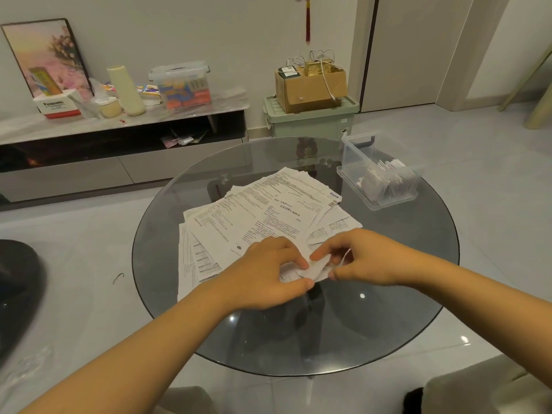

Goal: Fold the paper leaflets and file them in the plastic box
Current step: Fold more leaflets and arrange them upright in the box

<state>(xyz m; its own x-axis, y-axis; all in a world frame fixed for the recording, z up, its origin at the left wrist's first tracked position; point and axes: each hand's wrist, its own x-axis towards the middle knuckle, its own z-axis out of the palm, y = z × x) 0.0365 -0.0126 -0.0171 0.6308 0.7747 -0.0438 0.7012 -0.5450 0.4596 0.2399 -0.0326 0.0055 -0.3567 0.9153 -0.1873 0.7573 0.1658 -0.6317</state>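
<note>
Both the left hand [270, 271] and the right hand [357, 258] pinch one small leaflet [310, 271]. Line its edges up between the thumbs, then crease firmly before reaching toward the clear plastic box [379, 174] beyond the right hand.

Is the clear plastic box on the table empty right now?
No. The plastic box is open and already holds folded leaflets standing inside.

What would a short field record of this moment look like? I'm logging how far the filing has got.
surface: round glass table
in hand: small folded leaflet, pinched between left hand and right hand
waiting: pile of unfolded leaflets, spread at the table's middle
box: clear plastic box, far right of the table, lid off, folded leaflets standing inside
stage: fold under way, leaflet not yet filed
</note>
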